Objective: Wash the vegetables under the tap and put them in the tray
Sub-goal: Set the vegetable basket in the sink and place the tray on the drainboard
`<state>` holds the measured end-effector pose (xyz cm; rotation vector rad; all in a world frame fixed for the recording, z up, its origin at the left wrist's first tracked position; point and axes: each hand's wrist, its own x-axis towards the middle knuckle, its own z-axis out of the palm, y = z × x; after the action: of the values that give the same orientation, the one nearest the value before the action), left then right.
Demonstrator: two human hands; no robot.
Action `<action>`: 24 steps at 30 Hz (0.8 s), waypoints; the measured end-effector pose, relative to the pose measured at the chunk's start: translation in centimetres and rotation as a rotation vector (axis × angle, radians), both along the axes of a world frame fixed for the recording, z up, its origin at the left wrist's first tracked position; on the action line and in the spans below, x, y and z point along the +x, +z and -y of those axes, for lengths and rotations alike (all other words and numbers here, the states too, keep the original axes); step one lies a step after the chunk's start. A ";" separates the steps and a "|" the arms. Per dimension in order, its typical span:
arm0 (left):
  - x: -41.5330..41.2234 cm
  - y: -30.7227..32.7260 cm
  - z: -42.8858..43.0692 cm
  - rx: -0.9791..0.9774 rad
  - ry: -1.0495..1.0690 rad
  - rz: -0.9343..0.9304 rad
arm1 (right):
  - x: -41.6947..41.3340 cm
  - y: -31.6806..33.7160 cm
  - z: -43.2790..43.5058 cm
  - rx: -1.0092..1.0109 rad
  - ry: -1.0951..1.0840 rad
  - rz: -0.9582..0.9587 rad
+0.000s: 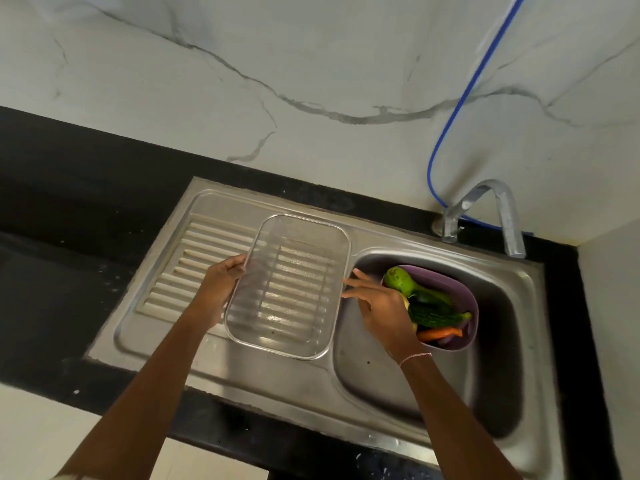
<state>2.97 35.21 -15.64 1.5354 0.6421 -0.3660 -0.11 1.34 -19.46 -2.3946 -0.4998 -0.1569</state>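
Marble-veined wall [311, 57] fills the upper view. Below it a black countertop [69, 188] runs left to right and meets a side wall at the far right.

Steel sink unit [277, 386] is set into the counter. The ribbed drainboard [194, 258] is on the left and the basin [398, 393] on the right, with a raised steel lip all round.

Clear tray [287, 289] lies on the drainboard's right half, long side running away from the viewer. Its right rim is just beside the basin's edge. Ribs show bare to its left.

Purple bowl [460, 292] sits in the basin's far half, close to the left wall. Steel floor shows between the bowl and the near and right walls.

Tap [505, 216] arches from the back ledge, spout ending over the basin's far rim, beyond the bowl. A blue hose [460, 102] drops down the wall behind it.

Left hand [225, 282] grips the tray's left long rim, fingers curled onto it.

Right hand [377, 306] is spread, fingers straight and apart, holding nothing. It sits between tray and bowl, with fingertips at the tray's right rim. Contact there is unclear. The hand overlaps the bowl's left edge. A thin thread [415, 357] circles the wrist.

Vegetables are all in the bowl: pale green gourd [401, 280] at the far left, bitter gourd [433, 313] across the middle, carrot [440, 333] nearest.
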 end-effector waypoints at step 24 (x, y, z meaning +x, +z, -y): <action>-8.7 -0.7 29.6 0.717 -0.442 0.742 | -7.8 -0.3 21.5 0.129 -0.472 -0.223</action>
<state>-5.75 5.57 -16.32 2.3206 -0.1998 0.1529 -7.87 -20.20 -19.80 -2.3263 0.1794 -0.1215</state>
